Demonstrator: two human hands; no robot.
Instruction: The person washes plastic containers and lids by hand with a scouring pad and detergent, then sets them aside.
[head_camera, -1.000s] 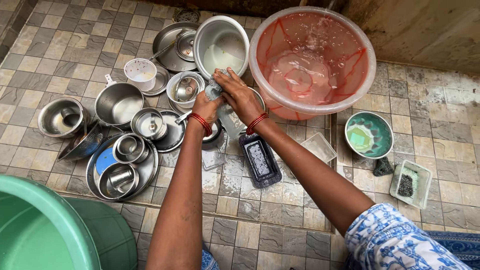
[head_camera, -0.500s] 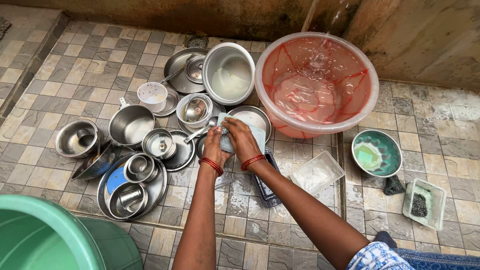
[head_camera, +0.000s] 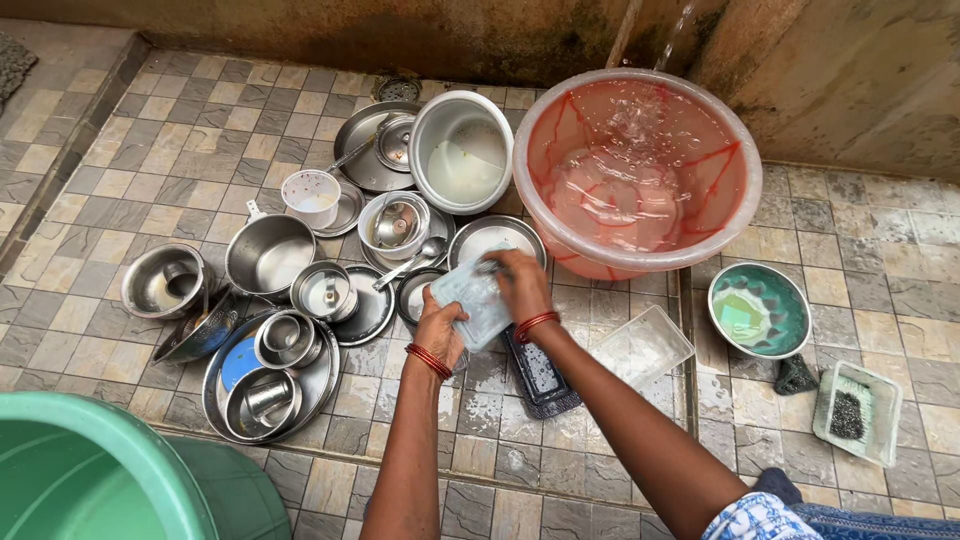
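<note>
Left hand (head_camera: 440, 335): curled under a clear soapy plastic lid (head_camera: 472, 305).
Right hand (head_camera: 520, 283): fingers bent, pressing it.
Floor (head_camera: 150, 130): wet grey tiles.
Wall (head_camera: 330, 35): stained concrete.

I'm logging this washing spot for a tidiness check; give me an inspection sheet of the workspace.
Surface: wet tiled floor.
Job's things: clear rectangular plastic lid, held in both hands.
Clutter: many steel bowls and plates; white pot; red translucent basin taking running water; teal bowl; clear plastic box; dark tray; green tub.
Grippers: left hand grips the lid; right hand rubs it.
Cables: nothing seen.
Surroundings: stained wall, floor drain.
</note>
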